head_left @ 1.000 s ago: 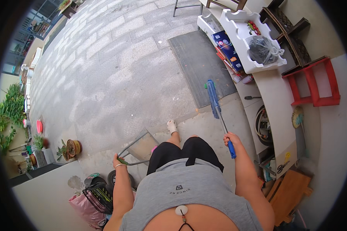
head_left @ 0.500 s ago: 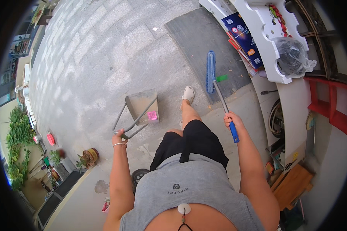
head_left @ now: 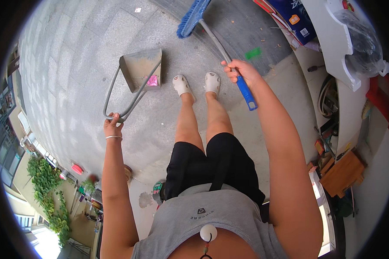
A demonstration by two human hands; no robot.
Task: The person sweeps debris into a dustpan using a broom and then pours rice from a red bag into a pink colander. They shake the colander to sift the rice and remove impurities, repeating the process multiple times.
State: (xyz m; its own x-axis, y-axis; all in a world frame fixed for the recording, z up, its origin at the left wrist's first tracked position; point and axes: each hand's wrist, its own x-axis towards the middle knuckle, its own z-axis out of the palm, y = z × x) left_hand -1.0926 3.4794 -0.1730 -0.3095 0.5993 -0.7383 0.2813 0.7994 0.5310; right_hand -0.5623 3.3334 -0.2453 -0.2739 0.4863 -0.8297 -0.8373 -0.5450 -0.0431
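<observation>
Landmark: the dustpan (head_left: 143,69), a grey metal scoop with a long looped wire handle, sitting on the paved ground (head_left: 73,56) just ahead-left of the person's feet (head_left: 196,84).

Left hand (head_left: 113,125) sits at the near end of the dustpan handle, fingers curled fully closed around the wire loop. Likely held that far back so the person stands upright while the pan rests mouth-down on the paving. A pink scrap (head_left: 153,80) lies at the pan's near right corner, looks inside it.

Right hand (head_left: 241,71), right of the dustpan, is wrapped tight around the broom shaft (head_left: 222,49) just above its blue grip end (head_left: 247,93). Fingers closed, thumb not visible. The shaft runs up and away to the blue broom head (head_left: 193,16), which lies beyond the dustpan and to its right, bristles on or near the ground, can't tell contact. Angle suits pulling debris back toward the pan mouth, my read.

Green scrap (head_left: 253,53) lies on the darker mat (head_left: 246,30), well right of the dustpan. White shelving (head_left: 333,43) and clutter sit further right. Potted plants (head_left: 43,190) are behind-left of the dustpan.
</observation>
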